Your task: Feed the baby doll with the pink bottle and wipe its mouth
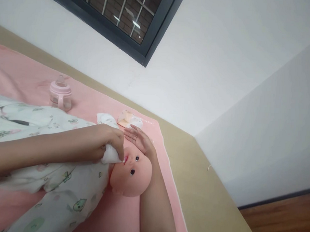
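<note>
Head view: a doll (134, 181) lies face up at lower centre, head to the right, on a pink mat (114, 217) over a tan worktop (201, 169).
Left hand: the left hand (98, 142) comes from the left edge, fingers closed on a crumpled white tissue (110, 155) by the doll's mouth.
Right hand: the right hand (142, 141) is open, palm showing, beyond the head; its forearm curves beside the crown.
Tissue: probably light, limp and easily torn; best pinched in a bunched fold.
Doll: the smooth head looks firm and perhaps slippery; cupping it from behind should steady it.
Clothing: patterned white fabric (82, 191) covers the body and looks soft.
Nearby: a pink-lidded bottle (60, 93) stands at left; small folded cloths (106, 118) lie near centre.
</note>
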`<state>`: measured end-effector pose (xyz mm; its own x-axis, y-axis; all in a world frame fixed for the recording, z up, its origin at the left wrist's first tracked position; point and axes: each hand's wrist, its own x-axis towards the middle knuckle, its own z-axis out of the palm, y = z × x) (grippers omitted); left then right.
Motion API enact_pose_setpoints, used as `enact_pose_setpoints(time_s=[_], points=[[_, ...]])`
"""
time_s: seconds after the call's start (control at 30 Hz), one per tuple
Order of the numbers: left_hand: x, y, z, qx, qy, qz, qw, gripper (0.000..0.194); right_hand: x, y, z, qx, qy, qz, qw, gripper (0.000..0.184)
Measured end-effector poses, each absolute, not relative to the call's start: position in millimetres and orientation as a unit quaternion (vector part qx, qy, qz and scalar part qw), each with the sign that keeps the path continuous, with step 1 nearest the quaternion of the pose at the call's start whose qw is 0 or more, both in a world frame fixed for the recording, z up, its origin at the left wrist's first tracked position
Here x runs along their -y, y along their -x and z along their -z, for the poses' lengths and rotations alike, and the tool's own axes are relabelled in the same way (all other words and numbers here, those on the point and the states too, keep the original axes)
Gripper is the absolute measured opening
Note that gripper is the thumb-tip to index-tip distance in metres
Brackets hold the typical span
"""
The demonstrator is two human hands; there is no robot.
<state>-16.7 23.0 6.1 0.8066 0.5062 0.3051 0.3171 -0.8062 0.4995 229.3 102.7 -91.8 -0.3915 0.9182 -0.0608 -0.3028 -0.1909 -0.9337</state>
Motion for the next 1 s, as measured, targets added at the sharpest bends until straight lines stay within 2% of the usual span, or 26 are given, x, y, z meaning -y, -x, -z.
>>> enact_pose_setpoints(time_s=[0.53, 1.0], points=[[-21.5, 17.5, -12.0, -0.262, -0.928, -0.163, 0.208, 0.061, -103.5, -230.6, 93.1, 0.464, 0.329, -0.697, 0.437, 0.039], [-21.8, 15.5, -14.1, -0.299, -0.916, -0.155, 0.216, 0.062, -106.6, -232.7, 97.8, 0.462, 0.325, -0.701, 0.436, 0.04]])
